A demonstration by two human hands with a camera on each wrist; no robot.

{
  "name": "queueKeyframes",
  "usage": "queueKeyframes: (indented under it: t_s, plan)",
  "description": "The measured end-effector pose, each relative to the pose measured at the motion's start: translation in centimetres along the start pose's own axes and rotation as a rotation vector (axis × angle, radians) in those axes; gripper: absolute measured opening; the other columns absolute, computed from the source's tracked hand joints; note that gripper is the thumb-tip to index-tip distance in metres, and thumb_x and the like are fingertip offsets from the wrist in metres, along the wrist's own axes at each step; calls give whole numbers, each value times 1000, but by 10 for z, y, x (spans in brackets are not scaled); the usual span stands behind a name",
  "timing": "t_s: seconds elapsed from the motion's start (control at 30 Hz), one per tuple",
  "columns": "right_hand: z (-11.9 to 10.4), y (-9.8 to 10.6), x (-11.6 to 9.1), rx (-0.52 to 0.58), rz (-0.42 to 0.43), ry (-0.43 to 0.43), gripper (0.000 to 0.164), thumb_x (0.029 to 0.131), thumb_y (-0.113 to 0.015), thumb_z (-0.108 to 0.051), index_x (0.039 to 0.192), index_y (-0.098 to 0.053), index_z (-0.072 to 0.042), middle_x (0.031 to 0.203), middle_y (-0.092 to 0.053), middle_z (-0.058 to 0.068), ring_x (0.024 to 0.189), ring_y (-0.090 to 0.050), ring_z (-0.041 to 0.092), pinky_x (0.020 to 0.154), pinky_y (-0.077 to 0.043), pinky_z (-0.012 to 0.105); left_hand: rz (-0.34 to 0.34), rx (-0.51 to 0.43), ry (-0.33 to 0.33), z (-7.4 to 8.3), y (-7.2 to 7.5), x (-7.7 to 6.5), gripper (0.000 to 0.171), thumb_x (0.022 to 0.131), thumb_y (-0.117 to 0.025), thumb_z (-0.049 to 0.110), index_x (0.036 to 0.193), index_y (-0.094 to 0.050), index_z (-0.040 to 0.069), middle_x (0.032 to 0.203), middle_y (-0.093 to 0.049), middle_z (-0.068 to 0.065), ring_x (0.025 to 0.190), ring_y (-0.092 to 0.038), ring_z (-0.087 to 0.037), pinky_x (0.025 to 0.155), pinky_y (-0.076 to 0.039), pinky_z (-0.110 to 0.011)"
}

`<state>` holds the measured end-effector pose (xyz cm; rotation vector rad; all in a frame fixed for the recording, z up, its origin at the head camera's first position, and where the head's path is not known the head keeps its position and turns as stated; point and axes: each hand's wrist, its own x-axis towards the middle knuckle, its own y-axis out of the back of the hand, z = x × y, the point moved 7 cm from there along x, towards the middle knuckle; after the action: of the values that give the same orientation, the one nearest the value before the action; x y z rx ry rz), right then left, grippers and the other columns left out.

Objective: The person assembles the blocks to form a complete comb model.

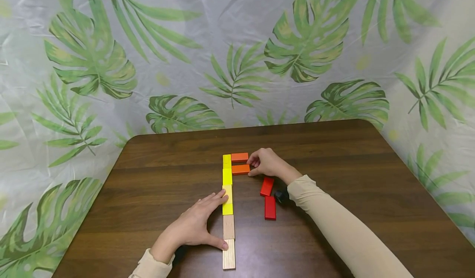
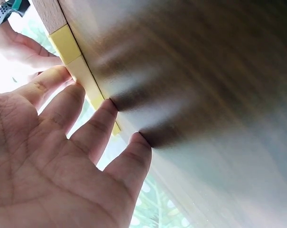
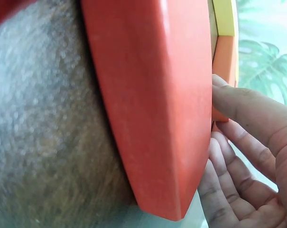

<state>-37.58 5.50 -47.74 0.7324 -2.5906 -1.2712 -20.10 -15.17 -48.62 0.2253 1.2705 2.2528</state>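
Observation:
A straight column of wooden blocks runs away from the near side in the head view: plain wood [image 1: 229,253] nearest, yellow [image 1: 227,176] farther off. My left hand [image 1: 198,220] rests along it, thumb on the nearest plain block and fingertips on the yellow part, fingers spread and fairly straight. Two orange blocks, a far one [image 1: 239,157] and a nearer one [image 1: 240,170], stick out rightward from the far end. My right hand [image 1: 269,162] pinches the free end of the nearer orange block between thumb and fingers; a red block partly hides the fingertips in the right wrist view.
Two red blocks lie on the table right of the column, one tilted [image 1: 266,186] and one nearer [image 1: 270,208]. A black wrist device [image 1: 282,196] is beside them under the right sleeve. The brown table [image 1: 167,166] meets a leaf-print curtain [image 1: 237,63] behind.

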Motion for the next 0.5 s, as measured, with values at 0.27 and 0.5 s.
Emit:
queueKeyframes:
  t_s: [0.27,0.5]
  plan:
    - [1,0,-1,19,-5,-17,34,82,-96,-20,109,-80,-7,96,-75,4,86,-64,14,83,-59,26,6,-4,3,1,1,-1,121,67,-99,61,165,-45,14,178,-32,2,163,-34,-39,128,-29,-70]
    - [7,4,-4,46,-54,-23,40,85,-93,-21,118,-79,-4,104,-77,7,91,-67,14,90,-61,29,0,3,0,1,0,0,122,67,-97,64,165,-44,15,178,-32,1,162,-34,-40,128,-30,-70]
